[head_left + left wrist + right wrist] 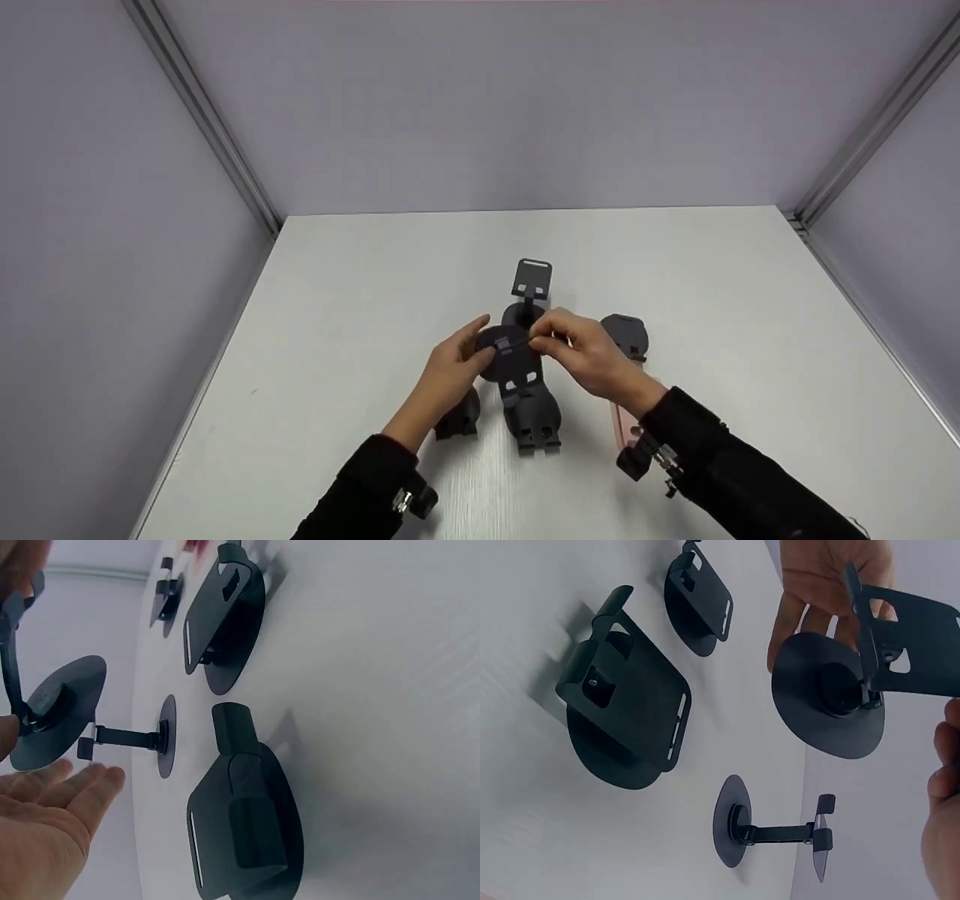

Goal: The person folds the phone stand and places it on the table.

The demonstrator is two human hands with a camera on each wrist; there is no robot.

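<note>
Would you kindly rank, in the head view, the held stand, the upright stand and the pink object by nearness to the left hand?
1. Held stand: in the left hand.
2. Upright stand: behind, toward the wall.
3. Pink object: far side, under the right wrist.

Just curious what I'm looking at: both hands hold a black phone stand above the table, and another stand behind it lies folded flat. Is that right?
Not quite. The stand behind is not folded flat: it stands unfolded, its arm raised upright from its round base, as the head view shows. The rest holds: the left hand and right hand hold a black stand above the table.
</note>
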